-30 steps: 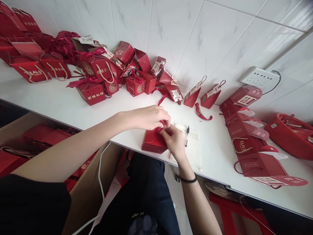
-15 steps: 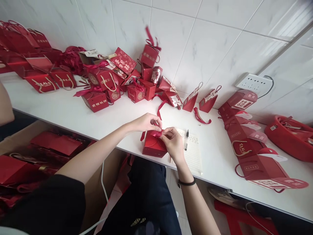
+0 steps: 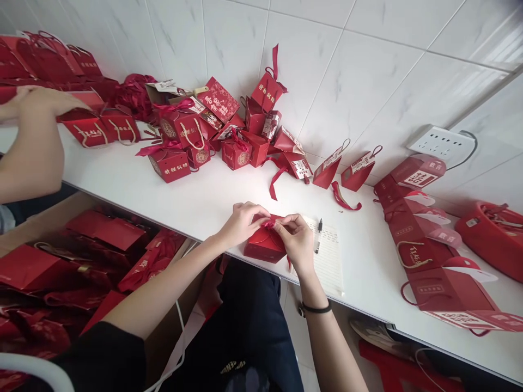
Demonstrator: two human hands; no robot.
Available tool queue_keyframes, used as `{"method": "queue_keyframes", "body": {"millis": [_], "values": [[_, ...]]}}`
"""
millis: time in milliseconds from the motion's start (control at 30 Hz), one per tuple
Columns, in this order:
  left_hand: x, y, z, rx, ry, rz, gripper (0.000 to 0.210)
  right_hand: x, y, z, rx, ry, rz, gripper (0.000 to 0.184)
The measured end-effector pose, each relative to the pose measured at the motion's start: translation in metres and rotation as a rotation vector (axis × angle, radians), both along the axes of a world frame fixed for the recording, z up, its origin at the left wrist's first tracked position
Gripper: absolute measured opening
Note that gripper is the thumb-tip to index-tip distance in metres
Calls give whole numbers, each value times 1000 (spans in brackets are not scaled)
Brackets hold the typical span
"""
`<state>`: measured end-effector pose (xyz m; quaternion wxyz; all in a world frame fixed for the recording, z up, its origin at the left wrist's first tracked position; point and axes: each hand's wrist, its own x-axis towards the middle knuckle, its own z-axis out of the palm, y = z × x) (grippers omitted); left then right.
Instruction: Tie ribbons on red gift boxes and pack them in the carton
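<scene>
A small red gift box (image 3: 265,249) sits at the front edge of the white table, partly covered by my hands. On its top is a dark red ribbon (image 3: 268,222) gathered into a knot or bow. My left hand (image 3: 244,222) pinches the ribbon from the left side. From the right, my right hand (image 3: 297,239) pinches it too, thumb and index finger pressed together. The ribbon ends between my fingers are mostly hidden. Beside my right hand lies a lined notebook (image 3: 332,267) with a black pen (image 3: 318,235) on it.
Finished-looking red boxes (image 3: 169,165) with ribbons cluster against the tiled wall. Loose ribbon (image 3: 345,197) lies behind the notebook. More boxes (image 3: 425,245) and a red basket (image 3: 490,239) stand right, below a power strip (image 3: 443,142). An open drawer (image 3: 102,234) holds red packaging. Another person's arm (image 3: 35,147) reaches in left.
My left hand has lowered toward the knot, and both hands now pinch the ribbon at nearly the same height. The other person's arm has come into view over the boxes at left.
</scene>
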<state>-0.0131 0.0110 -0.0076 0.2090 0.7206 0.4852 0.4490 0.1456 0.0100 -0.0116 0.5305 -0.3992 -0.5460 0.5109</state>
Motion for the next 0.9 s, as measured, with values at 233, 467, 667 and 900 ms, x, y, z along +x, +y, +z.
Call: {"method": "queue_keyframes", "body": {"millis": [233,467,667,900], "values": [[6,-25,-3,-139,-170,7,23,0,-2,2,92,-145,-77,19],[16,-26,-6,-217,-440,25,12,1,-3,1,117,-177,-64,18],[20,-28,-5,-184,-467,49,10,4,-2,-1,140,-176,-27,16],[26,-24,-4,-229,-456,100,10,6,-2,4,199,-271,-55,13]]}}
